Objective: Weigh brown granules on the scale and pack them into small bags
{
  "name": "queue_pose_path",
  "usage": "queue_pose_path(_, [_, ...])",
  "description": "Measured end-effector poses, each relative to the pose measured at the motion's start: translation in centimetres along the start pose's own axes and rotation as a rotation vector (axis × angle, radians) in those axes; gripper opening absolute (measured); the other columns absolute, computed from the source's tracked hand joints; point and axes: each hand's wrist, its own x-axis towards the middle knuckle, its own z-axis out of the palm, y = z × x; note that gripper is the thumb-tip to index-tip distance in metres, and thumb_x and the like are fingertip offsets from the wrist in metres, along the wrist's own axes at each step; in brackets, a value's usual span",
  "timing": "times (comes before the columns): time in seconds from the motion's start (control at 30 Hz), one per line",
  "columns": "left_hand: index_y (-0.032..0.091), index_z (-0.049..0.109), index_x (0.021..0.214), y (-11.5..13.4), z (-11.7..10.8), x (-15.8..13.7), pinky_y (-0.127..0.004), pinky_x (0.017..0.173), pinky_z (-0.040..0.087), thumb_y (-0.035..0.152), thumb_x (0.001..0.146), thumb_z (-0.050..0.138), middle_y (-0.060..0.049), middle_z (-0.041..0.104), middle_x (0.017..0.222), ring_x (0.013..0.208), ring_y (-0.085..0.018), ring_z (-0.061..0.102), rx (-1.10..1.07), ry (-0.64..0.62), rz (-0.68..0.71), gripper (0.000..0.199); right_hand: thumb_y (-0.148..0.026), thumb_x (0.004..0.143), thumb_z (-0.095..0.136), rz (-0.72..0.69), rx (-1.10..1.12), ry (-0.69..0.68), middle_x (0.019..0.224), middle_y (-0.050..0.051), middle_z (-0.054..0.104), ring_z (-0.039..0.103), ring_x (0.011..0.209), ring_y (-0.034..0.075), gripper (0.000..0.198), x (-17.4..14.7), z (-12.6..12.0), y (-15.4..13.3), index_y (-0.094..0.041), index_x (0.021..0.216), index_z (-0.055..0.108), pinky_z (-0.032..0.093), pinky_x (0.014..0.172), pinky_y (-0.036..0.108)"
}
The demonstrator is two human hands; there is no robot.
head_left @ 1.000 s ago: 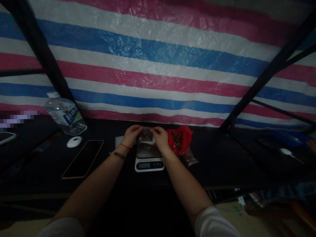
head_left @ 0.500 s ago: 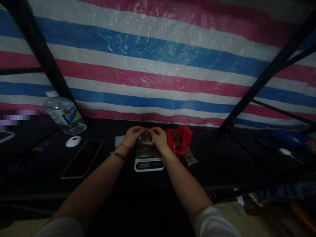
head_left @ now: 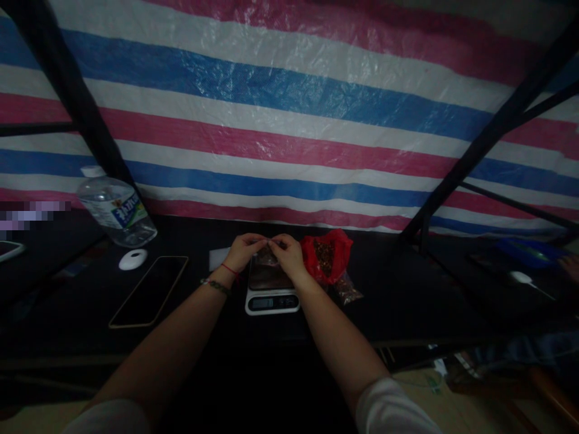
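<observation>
Over a white digital scale (head_left: 272, 303), my left hand (head_left: 244, 250) and my right hand (head_left: 288, 254) pinch the top edge of a small clear plastic bag (head_left: 266, 258). Their fingertips nearly meet there. Something brownish lies inside the bag, too dim to name. Right of my right hand is an open red plastic bag (head_left: 342, 248) holding dried reddish-brown flakes (head_left: 324, 256). Another clear bag with similar contents (head_left: 347, 289) lies in front of it. A white flat piece (head_left: 219, 259) lies beside my left wrist, partly hidden.
To the left are a phone (head_left: 149, 292), a white oval device (head_left: 132, 259) and a clear plastic bottle (head_left: 118, 208). Slanted black posts (head_left: 452, 169) stand before the striped sheet (head_left: 289, 132). At far right, another person's hand (head_left: 569, 265) is near a blue object (head_left: 527, 253).
My fingertips have come closer together along the bag's top edge, my right hand shifting slightly left. The things on the table stay in place.
</observation>
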Motion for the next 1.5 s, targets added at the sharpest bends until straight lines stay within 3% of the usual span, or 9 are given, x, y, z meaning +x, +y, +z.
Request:
queue_pose_path(0.2, [0.017,0.075,0.072,0.4,0.0,-0.2,-0.031,0.068,0.052,0.046,0.058,0.079,-0.007,0.073,0.073,0.069,-0.021,0.065,-0.006,-0.023,0.008,0.033,-0.029,0.077,0.061,-0.051,-0.018,0.006,0.075,0.001,0.066,0.060,0.074,0.017,0.012,-0.1,0.0,-0.2,-0.021,0.071,0.067,0.047,0.071,0.028])
queue_pose_path(0.5, [0.016,0.074,0.069,0.2,-0.5,0.1,-0.030,0.066,0.051,0.049,0.054,0.081,-0.007,0.072,0.071,0.066,-0.020,0.064,-0.025,0.046,0.018,0.037,-0.030,0.075,0.065,-0.003,0.020,0.096,0.074,0.001,0.065,0.060,0.074,0.017,0.011,0.0,-0.4,-0.6,-0.020,0.071,0.066,0.046,0.071,0.028])
queue_pose_path(0.73, [0.016,0.073,0.070,0.6,-0.4,0.0,-0.031,0.069,0.052,0.051,0.053,0.081,-0.007,0.071,0.072,0.068,-0.020,0.063,-0.033,0.038,0.020,0.040,-0.029,0.077,0.063,-0.046,-0.002,0.118,0.073,0.001,0.063,0.058,0.073,0.016,0.013,-0.1,-0.5,-1.1,-0.021,0.067,0.063,0.046,0.070,0.027])
queue_pose_path(0.9, [0.015,0.071,0.075,-0.2,-0.4,0.1,-0.031,0.069,0.052,0.055,0.061,0.074,-0.006,0.071,0.074,0.068,-0.019,0.063,-0.186,0.044,0.002,0.042,-0.032,0.082,0.057,-0.108,-0.010,0.167,0.074,0.001,0.062,0.057,0.074,0.017,0.018,-0.1,-1.6,-3.1,-0.020,0.069,0.062,0.045,0.071,0.028])
queue_pose_path(1.0, [0.016,0.071,0.075,-0.7,-0.8,0.5,-0.029,0.070,0.051,0.056,0.068,0.068,-0.007,0.071,0.078,0.070,-0.017,0.063,-0.197,0.082,0.024,0.041,-0.038,0.086,0.052,-0.097,0.029,0.282,0.076,0.002,0.062,0.057,0.074,0.016,0.023,0.1,-4.9,-4.6,-0.019,0.077,0.062,0.045,0.072,0.028])
queue_pose_path(1.1, [0.016,0.072,0.071,-1.1,-1.2,1.0,-0.028,0.067,0.049,0.055,0.069,0.067,-0.008,0.070,0.074,0.068,-0.017,0.061,-0.078,0.051,0.045,0.039,-0.044,0.088,0.047,-0.053,0.019,0.413,0.078,0.002,0.062,0.057,0.072,0.015,0.029,0.5,-10.6,-4.8,-0.019,0.084,0.061,0.046,0.069,0.027])
queue_pose_path(1.23, [0.016,0.073,0.071,-1.5,-1.3,1.1,-0.027,0.064,0.048,0.054,0.072,0.064,-0.008,0.070,0.074,0.067,-0.017,0.060,0.007,-0.015,0.061,0.039,-0.049,0.084,0.050,0.023,-0.158,0.518,0.076,0.005,0.064,0.058,0.066,0.016,0.035,0.2,-19.2,-1.1,-0.016,0.086,0.063,0.046,0.063,0.028])
queue_pose_path(1.37, [0.017,0.073,0.072,-1.6,-1.2,0.8,-0.028,0.066,0.049,0.052,0.072,0.064,-0.007,0.071,0.074,0.068,-0.018,0.061,0.047,-0.018,0.084,0.036,-0.048,0.079,0.054,0.287,-0.475,0.370,0.076,0.009,0.069,0.062,0.067,0.021,0.037,-2.1,-24.6,5.3,-0.014,0.086,0.067,0.045,0.061,0.031])
queue_pose_path(1.5, [0.018,0.072,0.068,-1.0,-1.1,0.4,-0.030,0.072,0.050,0.049,0.067,0.069,-0.007,0.071,0.074,0.073,-0.020,0.063,0.078,-0.055,0.084,0.031,-0.038,0.079,0.055,0.460,-0.726,0.151,0.086,0.014,0.070,0.064,0.077,0.024,0.030,-4.1,-25.4,9.0,-0.014,0.089,0.070,0.046,0.068,0.033])
